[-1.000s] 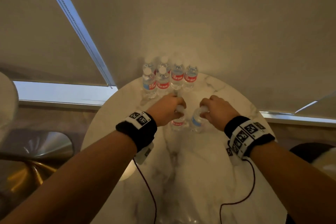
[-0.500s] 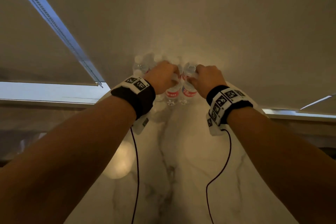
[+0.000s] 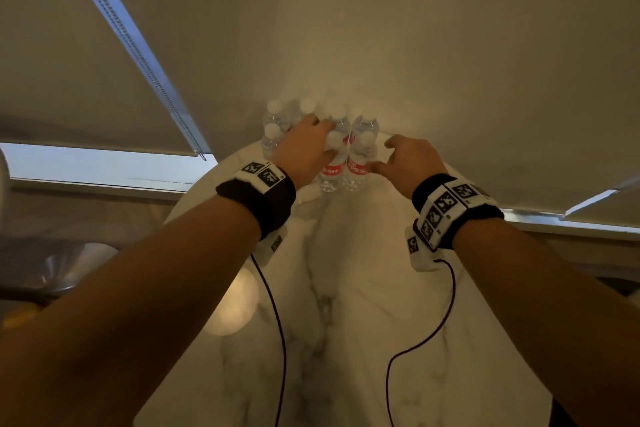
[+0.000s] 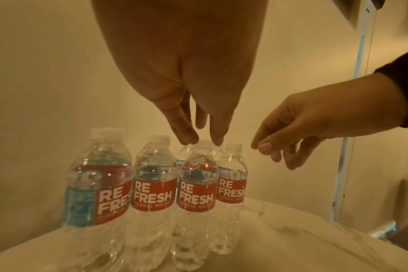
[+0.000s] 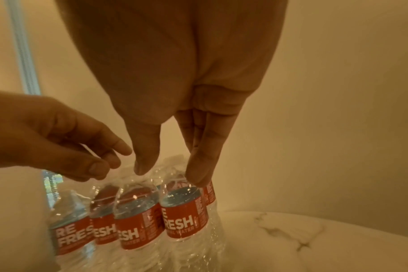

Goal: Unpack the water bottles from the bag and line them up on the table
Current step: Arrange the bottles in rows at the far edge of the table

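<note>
Several clear water bottles [image 3: 277, 125] with red labels and white caps stand clustered at the far edge of the round marble table [image 3: 363, 288]. My left hand [image 3: 327, 135] hangs over a front bottle [image 3: 330, 170], and in the left wrist view its fingertips [image 4: 189, 140] and thumb pinch that bottle's [image 4: 196, 193] cap. Just right of it stands another front bottle [image 3: 358, 166]. My right hand [image 3: 384, 156] hovers beside it, fingers loose and holding nothing; the right wrist view shows this hand [image 5: 168, 171] just above that bottle [image 5: 184, 217]. No bag is in view.
A drawn roller blind [image 3: 415, 45] hangs close behind the bottles, with a bead chain [image 3: 138, 45] at the left. A metallic seat [image 3: 59, 263] sits left of the table. Two wrist cables [image 3: 277, 322] trail over the tabletop.
Both hands carried a bottle each from mid-table to the far cluster and set them down. The right hand has let go and drawn slightly right; the left stays on its cap.
</note>
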The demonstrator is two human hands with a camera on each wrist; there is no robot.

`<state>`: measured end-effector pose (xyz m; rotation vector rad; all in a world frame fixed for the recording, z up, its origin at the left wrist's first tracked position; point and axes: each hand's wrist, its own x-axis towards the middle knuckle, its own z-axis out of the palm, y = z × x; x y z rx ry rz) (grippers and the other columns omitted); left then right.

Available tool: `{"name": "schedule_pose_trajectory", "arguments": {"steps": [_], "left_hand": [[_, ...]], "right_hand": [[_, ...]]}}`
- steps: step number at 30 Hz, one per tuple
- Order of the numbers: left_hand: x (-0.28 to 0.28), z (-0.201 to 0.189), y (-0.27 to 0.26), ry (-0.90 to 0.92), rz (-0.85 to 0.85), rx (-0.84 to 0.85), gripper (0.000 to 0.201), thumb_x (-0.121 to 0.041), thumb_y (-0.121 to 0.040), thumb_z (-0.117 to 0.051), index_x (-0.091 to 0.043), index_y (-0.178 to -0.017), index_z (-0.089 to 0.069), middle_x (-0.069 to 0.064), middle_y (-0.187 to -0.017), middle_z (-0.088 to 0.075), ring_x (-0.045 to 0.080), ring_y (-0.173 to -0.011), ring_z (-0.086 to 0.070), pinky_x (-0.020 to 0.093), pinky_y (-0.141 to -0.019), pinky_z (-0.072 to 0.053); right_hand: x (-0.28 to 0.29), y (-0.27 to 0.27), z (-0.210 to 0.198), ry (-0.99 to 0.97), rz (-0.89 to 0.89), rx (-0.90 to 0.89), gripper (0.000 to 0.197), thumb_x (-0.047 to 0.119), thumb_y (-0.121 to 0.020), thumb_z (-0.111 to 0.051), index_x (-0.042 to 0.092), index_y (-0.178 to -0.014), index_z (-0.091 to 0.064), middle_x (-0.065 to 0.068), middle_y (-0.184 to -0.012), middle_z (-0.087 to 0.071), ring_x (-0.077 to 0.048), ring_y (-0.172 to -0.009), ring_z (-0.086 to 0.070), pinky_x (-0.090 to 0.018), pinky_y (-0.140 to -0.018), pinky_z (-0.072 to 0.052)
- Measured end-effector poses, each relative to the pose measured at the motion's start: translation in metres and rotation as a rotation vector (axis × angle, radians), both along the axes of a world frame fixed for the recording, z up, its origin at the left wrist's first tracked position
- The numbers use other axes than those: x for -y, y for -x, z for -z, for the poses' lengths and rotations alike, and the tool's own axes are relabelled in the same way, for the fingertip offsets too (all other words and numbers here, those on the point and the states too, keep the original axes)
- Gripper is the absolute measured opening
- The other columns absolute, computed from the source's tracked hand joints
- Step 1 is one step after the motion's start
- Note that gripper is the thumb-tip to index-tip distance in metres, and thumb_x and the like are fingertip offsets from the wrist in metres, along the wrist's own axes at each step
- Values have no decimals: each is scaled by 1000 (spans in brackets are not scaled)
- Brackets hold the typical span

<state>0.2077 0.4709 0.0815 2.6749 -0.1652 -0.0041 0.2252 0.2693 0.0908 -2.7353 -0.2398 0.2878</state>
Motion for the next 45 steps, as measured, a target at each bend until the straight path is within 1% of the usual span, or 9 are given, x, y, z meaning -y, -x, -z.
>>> {"name": "schedule_pose_trajectory", "arguments": {"steps": [6, 10, 15, 18, 23, 27, 35, 39, 45], "left_hand": [[3, -6, 96, 88, -17, 55, 24, -20, -95, -59, -11, -115, -65, 8, -109, -64, 21, -90, -62, 34, -80, -52], [16, -11, 170, 127, 20, -28, 23, -24, -96, -56, -18, -117, -66, 1, -102, -66, 9, -80, -56, 20, -74, -40], [42, -18, 266, 191, 135, -153, 21, -33, -96, -58, -25, -112, -68, -8, -97, -67, 5, -83, -62, 19, -74, -50], [51, -18, 320, 186, 276, -261, 25, -46, -94, -56, -30, -105, -71, -17, -89, -61, 0, -78, -59, 13, -70, -45], [51, -9, 366, 118, 433, -413, 48, -67, -80, -60, -33, -113, -66, -13, -105, -59, 3, -91, -58, 25, -81, -53], [53, -7, 372, 148, 500, -372, 50, -63, -76, -69, -33, -115, -62, -9, -107, -56, 6, -91, -57, 24, -81, -51], [60, 5, 354, 71, 534, -367, 31, -43, -85, -67, -26, -111, -62, -4, -112, -52, 15, -93, -56, 22, -80, -45], [73, 2, 304, 69, 463, -360, 31, -43, -85, -68, -25, -110, -64, -2, -110, -56, 16, -95, -57, 28, -85, -48], [101, -15, 169, 108, 281, -231, 27, -34, -84, -72, -20, -107, -70, 4, -105, -62, 18, -93, -61, 19, -77, -38]], "right_hand": [[33, 90, -13, -130, -68, -124, 50, 56, -79, -67, 21, -113, -64, 5, -88, -69, -14, -76, -64, -29, -71, -50], [42, 169, -14, -133, -215, -193, 46, 57, -80, -65, 25, -112, -64, 10, -87, -68, -10, -79, -62, -27, -74, -49], [64, 268, -22, -163, -289, -330, 44, 63, -83, -57, 29, -110, -63, 10, -88, -67, -4, -77, -62, -26, -75, -51], [79, 319, -22, -189, -319, -359, 48, 70, -80, -52, 32, -106, -65, 12, -87, -68, -3, -77, -63, -28, -76, -54], [85, 379, -9, -92, -379, -360, 50, 71, -73, -60, 41, -114, -57, 18, -107, -48, -4, -84, -58, -16, -72, -46], [79, 397, -2, -24, -323, -246, 34, 45, -88, -60, 36, -121, -53, 8, -115, -45, -14, -85, -59, -21, -74, -42], [85, 364, -8, -21, -222, -214, 31, 36, -89, -60, 28, -118, -56, 4, -109, -49, -20, -89, -59, -19, -75, -37], [102, 319, -11, -28, -208, -214, 29, 35, -91, -58, 27, -118, -55, 3, -109, -49, -21, -91, -59, -23, -76, -41], [129, 222, -10, -30, -186, -179, 24, 32, -92, -56, 22, -114, -57, -2, -105, -48, -25, -88, -57, -26, -70, -37]]}}
